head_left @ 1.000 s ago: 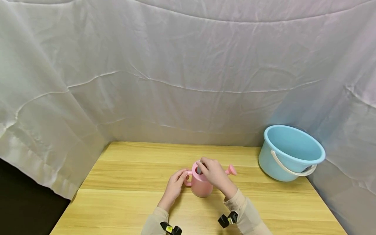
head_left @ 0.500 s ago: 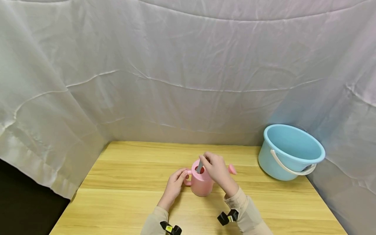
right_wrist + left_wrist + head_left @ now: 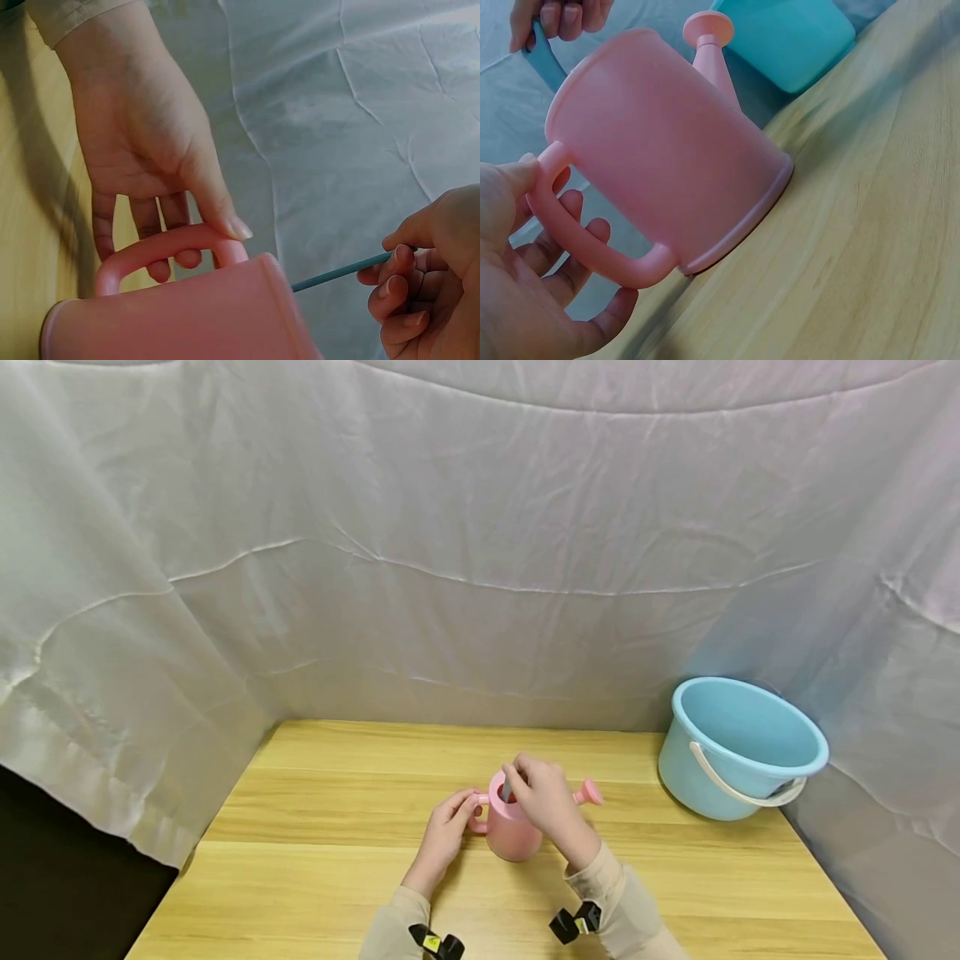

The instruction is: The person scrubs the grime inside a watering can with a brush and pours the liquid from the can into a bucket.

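Where the watering can (image 3: 513, 839) stands: upright on the worktop (image 3: 322, 827), between the two hands, its spout (image 3: 590, 792) toward the person's right.
Left hand (image 3: 446, 829): thumb and fingers clamped on the can's handle (image 3: 592, 253).
Right hand (image 3: 546, 793): fingers pinched together on the upper end of a slim grey-blue tool (image 3: 341, 271).
Tool's lower end: down inside the can, hidden, so its shape cannot be told.
Steadying: the can is probably light and quick to tip or slide, so the left grip should be firm, pressing the base flat.
Tool strokes: likely best small and slow, the shaft kept off the rim (image 3: 493, 786).
Height: fingers above the rim would leave the inside in view.
Blue bucket (image 3: 697, 785): well apart, far right.
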{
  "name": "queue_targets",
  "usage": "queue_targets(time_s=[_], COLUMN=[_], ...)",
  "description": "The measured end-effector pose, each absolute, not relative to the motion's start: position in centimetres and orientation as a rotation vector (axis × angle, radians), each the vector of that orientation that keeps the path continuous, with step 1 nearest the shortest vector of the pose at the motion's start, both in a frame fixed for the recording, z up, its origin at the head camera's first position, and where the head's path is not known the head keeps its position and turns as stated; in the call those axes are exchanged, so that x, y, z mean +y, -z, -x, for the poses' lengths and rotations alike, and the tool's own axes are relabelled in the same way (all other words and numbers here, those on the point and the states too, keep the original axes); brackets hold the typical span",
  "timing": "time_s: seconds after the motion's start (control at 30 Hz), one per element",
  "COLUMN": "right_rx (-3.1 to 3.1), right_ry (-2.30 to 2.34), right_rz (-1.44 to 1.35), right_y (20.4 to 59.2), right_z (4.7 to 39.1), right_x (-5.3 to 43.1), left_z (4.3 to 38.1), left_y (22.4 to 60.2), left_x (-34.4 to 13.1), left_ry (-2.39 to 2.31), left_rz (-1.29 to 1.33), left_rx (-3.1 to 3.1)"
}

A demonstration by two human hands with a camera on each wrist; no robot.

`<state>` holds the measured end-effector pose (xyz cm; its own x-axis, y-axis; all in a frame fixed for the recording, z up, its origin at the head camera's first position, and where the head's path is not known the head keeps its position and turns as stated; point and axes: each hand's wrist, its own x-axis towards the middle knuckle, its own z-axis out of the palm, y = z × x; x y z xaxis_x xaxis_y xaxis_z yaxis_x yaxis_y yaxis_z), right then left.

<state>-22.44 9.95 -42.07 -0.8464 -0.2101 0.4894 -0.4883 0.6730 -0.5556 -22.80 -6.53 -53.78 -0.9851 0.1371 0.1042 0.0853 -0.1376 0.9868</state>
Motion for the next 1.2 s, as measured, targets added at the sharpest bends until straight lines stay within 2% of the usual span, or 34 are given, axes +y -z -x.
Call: queue_targets(time_s=[0.67,1.2], right_rx=[-2.579,-2.642], right_ry=[-1.007,-1.071], right_rz=[-0.451,-0.544], right_y=[43.6,42.9], right_z=[23.0,23.0], right_x=[9.5,9.6], left_z=[22.8,22.7], left_y=[53.7,53.5], left_x=[-6.4,-6.4], left_ry=[-2.347,-2.359], left_rz=[-0.242,-0.254], left_rx=[2.040,2.023])
